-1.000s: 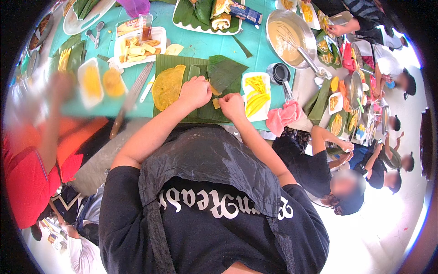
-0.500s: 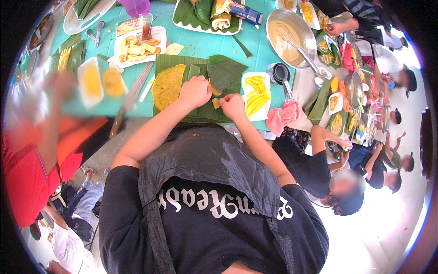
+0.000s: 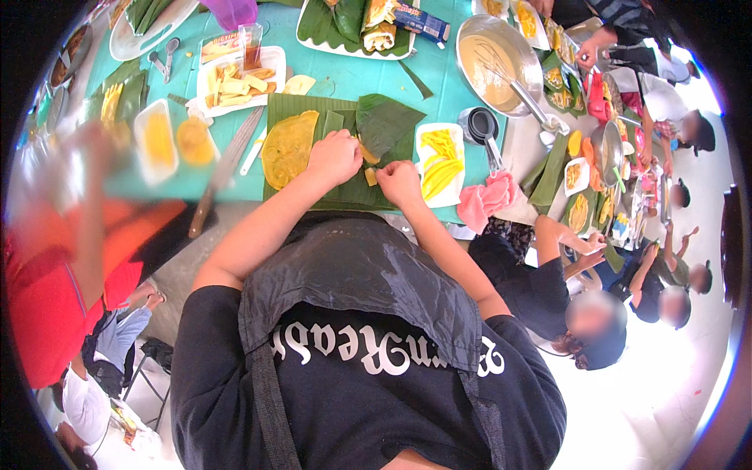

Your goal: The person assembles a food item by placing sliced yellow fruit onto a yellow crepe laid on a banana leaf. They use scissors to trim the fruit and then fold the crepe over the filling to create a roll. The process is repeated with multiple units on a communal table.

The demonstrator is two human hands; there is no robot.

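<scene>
On a banana leaf (image 3: 329, 104) in front of me lies a round yellow crepe (image 3: 290, 149). My left hand (image 3: 337, 158) rests over the leaf just right of the crepe, fingers curled in; whatever is under them is hidden. A tan strip (image 3: 366, 153) shows beside its fingertips. Closed in a pinch, my right hand (image 3: 400, 183) meets a small tan piece (image 3: 370, 178) at its fingertips. A darker folded leaf piece (image 3: 388, 125) lies above both hands. To the right, yellow mango strips (image 3: 442, 174) fill a white foam tray (image 3: 421, 157).
A large knife (image 3: 227, 164) lies left of the leaf, beside a smaller white-handled one (image 3: 252, 153). Farther off stand a foam tray of tan pieces (image 3: 243, 84) and a batter bowl (image 3: 470, 47) with a whisk (image 3: 501, 72). A pink cloth (image 3: 487, 202) sits at the table's edge. Co-workers flank me.
Both my hands stay almost in place, with only a slight shift at the small tan piece. Co-workers at the right and lower left have changed position.
</scene>
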